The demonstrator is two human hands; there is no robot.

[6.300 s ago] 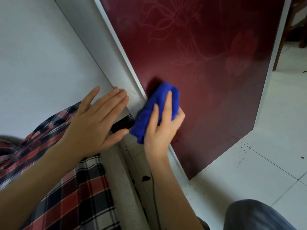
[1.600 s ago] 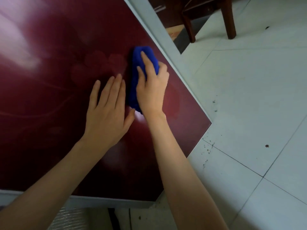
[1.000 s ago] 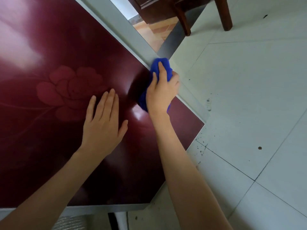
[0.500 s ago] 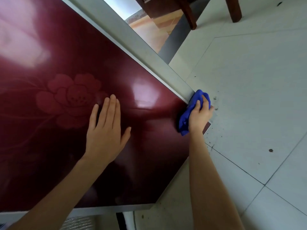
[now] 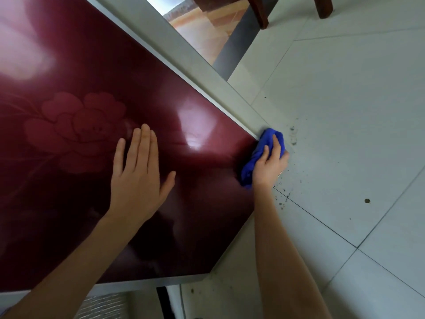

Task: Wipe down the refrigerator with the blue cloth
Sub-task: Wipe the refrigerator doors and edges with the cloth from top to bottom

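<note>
Glossy maroon refrigerator (image 5: 96, 65), bunched blue cloth (image 5: 257, 155)

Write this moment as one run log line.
right hand: grip on bunched blue cloth, at dark red glossy refrigerator door corner | left hand: flat on door

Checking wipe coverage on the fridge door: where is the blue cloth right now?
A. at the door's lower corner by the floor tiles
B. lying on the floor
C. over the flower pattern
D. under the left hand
A: the right hand presses the blue cloth against the corner of the red refrigerator door, beside the floor tiles.
</note>
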